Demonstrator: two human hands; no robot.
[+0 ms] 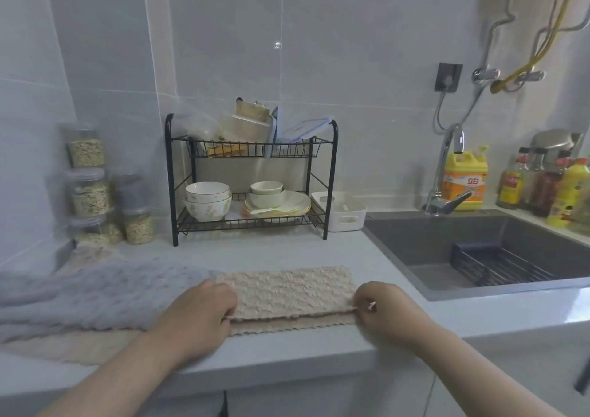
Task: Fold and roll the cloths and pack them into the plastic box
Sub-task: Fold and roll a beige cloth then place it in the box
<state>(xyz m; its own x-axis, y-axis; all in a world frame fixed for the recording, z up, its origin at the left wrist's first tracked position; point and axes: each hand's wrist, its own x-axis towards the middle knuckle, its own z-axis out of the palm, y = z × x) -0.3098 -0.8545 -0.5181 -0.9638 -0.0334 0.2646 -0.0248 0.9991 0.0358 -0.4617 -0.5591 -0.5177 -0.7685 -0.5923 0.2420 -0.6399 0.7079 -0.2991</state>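
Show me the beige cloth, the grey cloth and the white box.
beige cloth (287,289): head view, middle of its folded top layer.
grey cloth (95,292): head view, middle of the heap.
white box (348,226): head view, front wall below the handle slot.

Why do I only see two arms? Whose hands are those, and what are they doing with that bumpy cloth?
They belong to a person wearing one camera on the head, so you look down just as they do. The left hand and the right hand each pinch an edge of the beige cloth, folded over itself on the white counter. A grey cloth lies to its left. Behind stand a dish rack, a white plastic box and a sink.
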